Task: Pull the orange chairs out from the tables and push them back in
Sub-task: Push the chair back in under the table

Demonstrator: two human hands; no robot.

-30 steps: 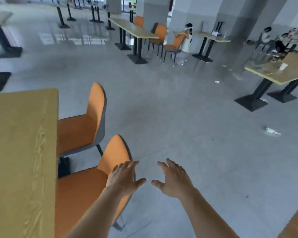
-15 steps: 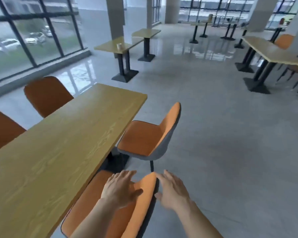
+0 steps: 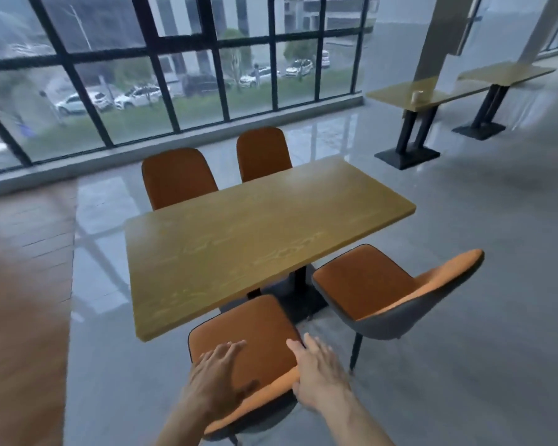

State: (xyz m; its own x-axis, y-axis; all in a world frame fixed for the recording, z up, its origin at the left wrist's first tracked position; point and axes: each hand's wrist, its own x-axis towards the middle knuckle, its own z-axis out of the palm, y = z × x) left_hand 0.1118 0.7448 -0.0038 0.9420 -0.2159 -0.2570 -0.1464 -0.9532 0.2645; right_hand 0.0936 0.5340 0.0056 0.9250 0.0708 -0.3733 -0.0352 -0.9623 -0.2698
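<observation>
The nearest orange chair point(image 3: 248, 346) stands at the near edge of the wooden table point(image 3: 255, 239), its seat mostly clear of the tabletop and its backrest rim closest to the viewer. The left hand point(image 3: 218, 378) is spread wide, fingers straight, over the backrest's left part, and whether it presses the rim or only hovers cannot be told; the right hand point(image 3: 316, 375) lies with straight fingers along the backrest's right edge, its thumb seemingly tucked around the rim. Just to the right, a second orange chair point(image 3: 384, 294) sits turned at an angle, also out from under the table. On the far side, two more orange chairs point(image 3: 178, 177) stand side by side with only their backs showing above the tabletop, apparently pushed in. Judging from this layout, the near pair are drawn out and need pushing back, with the nearest one now in hand; the far pair look untouched or finished, which cannot be decided.
</observation>
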